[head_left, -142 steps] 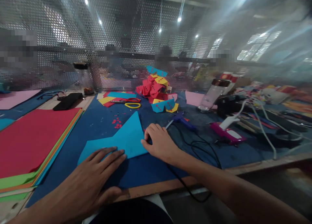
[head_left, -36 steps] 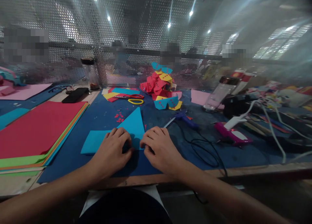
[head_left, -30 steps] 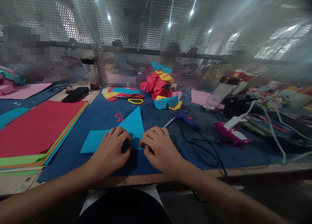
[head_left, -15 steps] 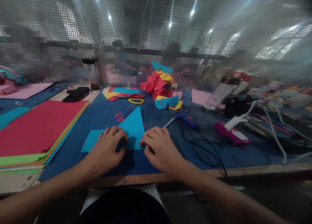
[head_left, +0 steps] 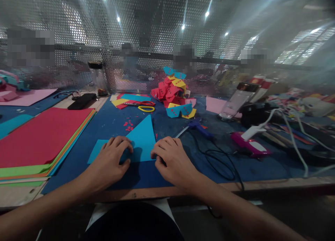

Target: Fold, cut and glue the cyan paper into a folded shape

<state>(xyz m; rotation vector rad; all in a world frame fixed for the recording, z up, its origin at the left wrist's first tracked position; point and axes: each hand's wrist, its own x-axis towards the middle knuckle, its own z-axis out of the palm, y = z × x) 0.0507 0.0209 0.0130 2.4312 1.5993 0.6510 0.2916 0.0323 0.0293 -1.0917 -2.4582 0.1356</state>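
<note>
A sheet of blue paper (head_left: 143,139) lies on the dark blue mat, folded so that a pointed flap rises toward the far side. My left hand (head_left: 115,155) rests over its left part, fingers bent and apart, thumb clear of the index finger. At the paper's right edge, my right hand (head_left: 171,155) has its fingers curled together, fingertips on the edge and thumb tucked close. Small red paper scraps (head_left: 128,125) lie just beyond the flap. Scissors (head_left: 143,105) with red and yellow handles lie farther back.
Stacked coloured sheets (head_left: 49,136) lie at left, near a black phone (head_left: 82,101). A pile of cut paper masks (head_left: 172,90) stands at the back. To the right are a blue glue gun (head_left: 200,128) with its cable, a magenta power adapter (head_left: 250,144) and a bottle (head_left: 237,101).
My left hand has shifted slightly left across the blue paper, uncovering a little more of it. My right hand stays at the right edge.
</note>
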